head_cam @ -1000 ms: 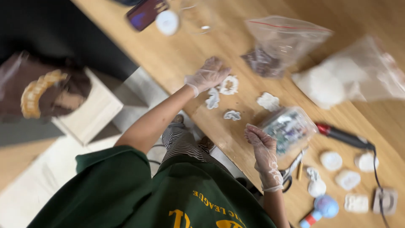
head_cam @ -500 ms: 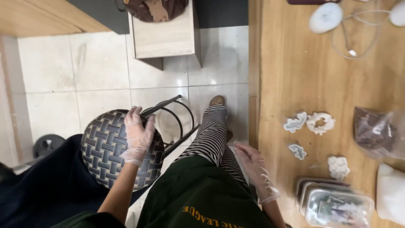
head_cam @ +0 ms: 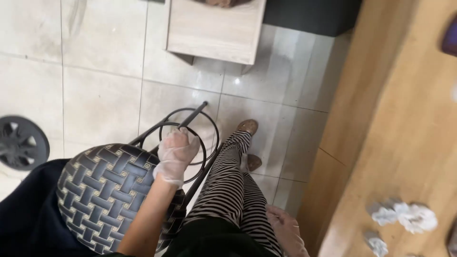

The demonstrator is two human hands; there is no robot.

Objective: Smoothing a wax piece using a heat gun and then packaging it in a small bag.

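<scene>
Head view first: what is the left hand [head_cam: 177, 153] doing?

— Gloved, fingers curled over the front edge of the woven stool seat [head_cam: 109, 190], just above the black metal ring [head_cam: 190, 143] of its frame. Half a second ago it lay flatter on the seat; a second ago it was up over the wooden table [head_cam: 404, 143].

— And the right hand [head_cam: 288, 231]?

— Also gloved, lying open and empty on the striped trousers [head_cam: 228, 185], near the table edge. It has come off the tabletop too.

— So attention has swung from the white scraps [head_cam: 404, 216] to the stool?

— I judge so; the stool stands on the tiled floor [head_cam: 100, 100] at the person's left, and the scraps lie untouched.
</scene>
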